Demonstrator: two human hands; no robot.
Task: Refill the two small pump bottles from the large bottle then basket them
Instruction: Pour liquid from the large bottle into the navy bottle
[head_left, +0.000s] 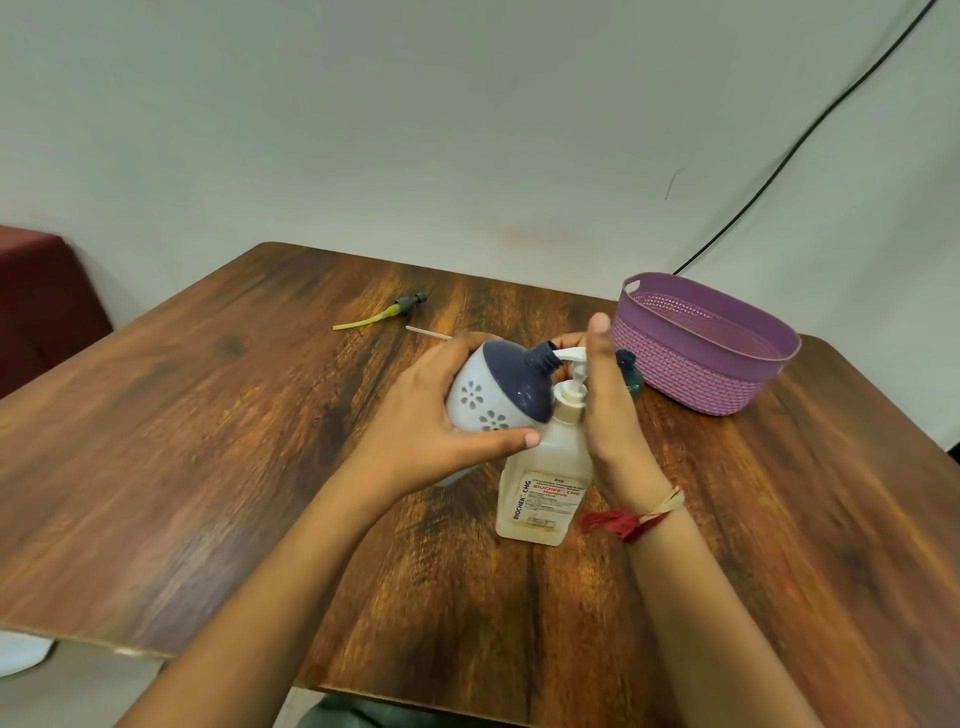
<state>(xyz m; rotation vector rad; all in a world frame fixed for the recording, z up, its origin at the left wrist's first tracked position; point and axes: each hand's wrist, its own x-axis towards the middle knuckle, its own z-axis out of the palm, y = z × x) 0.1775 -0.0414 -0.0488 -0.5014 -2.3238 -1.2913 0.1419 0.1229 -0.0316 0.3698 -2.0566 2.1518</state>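
My left hand (434, 415) grips a small white bottle with a dark blue dome top (498, 387), tilted so its open neck meets the white pump spout of the large bottle (545, 483). The large bottle stands upright mid-table with a red-lettered label. My right hand (605, 395) rests over its pump head, thumb up, fingers hidden behind. A dark teal object (631, 376), partly hidden behind my right hand, stands beside the purple basket (701, 374).
A grey pump head with a yellow tube (387, 313) lies at the far left of the wooden table (208, 441). A thin white tube (428, 332) lies near it. A black cable (810, 135) runs down the wall behind the basket.
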